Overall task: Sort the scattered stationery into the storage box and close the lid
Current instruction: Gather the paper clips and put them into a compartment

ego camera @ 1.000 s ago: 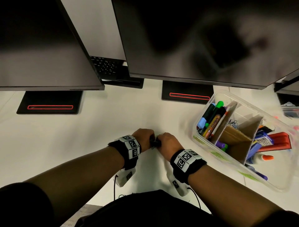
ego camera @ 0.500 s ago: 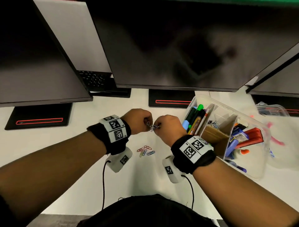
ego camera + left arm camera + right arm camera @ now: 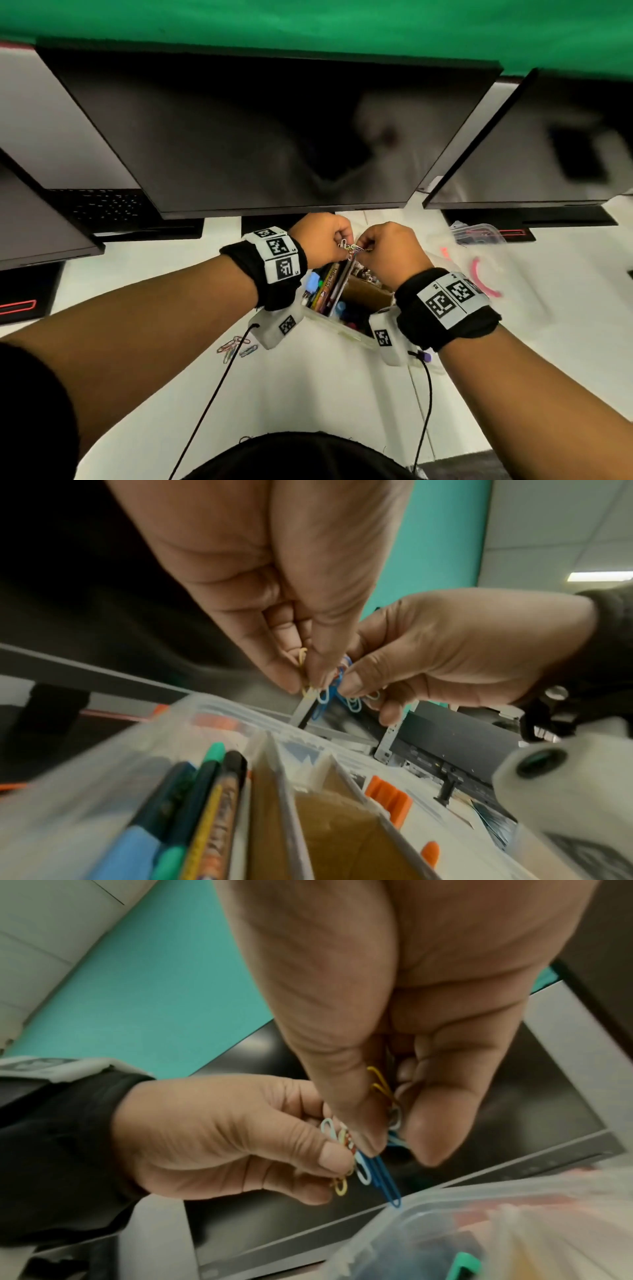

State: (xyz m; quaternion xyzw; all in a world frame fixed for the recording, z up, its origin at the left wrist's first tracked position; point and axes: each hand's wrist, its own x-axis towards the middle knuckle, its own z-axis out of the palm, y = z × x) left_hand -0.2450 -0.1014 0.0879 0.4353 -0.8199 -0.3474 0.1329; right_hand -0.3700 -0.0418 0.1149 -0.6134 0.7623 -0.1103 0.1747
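Note:
Both hands pinch a tangled bunch of coloured paper clips (image 3: 350, 248) in the air above the clear plastic storage box (image 3: 342, 329). My left hand (image 3: 342, 244) grips the bunch from the left and my right hand (image 3: 363, 246) from the right, fingertips almost touching. The left wrist view shows the left hand (image 3: 308, 680) and yellow and blue clips (image 3: 323, 696) hanging over the box rim (image 3: 205, 704). In the right wrist view the right hand (image 3: 390, 1139) pinches clips, and a blue clip (image 3: 383, 1180) dangles down. Several loose clips (image 3: 236, 346) lie on the white desk.
The box holds markers (image 3: 325, 287) and cardboard dividers (image 3: 366, 291). A translucent lid (image 3: 486, 277) with a pink mark and a small clear container (image 3: 479, 234) lie to the right. Dark monitors (image 3: 274, 137) overhang the desk's back edge just beyond the hands.
Both hands rose from the desk with the bunch of clips and moved right, from beside the box to over it. Several clips stayed behind on the desk.

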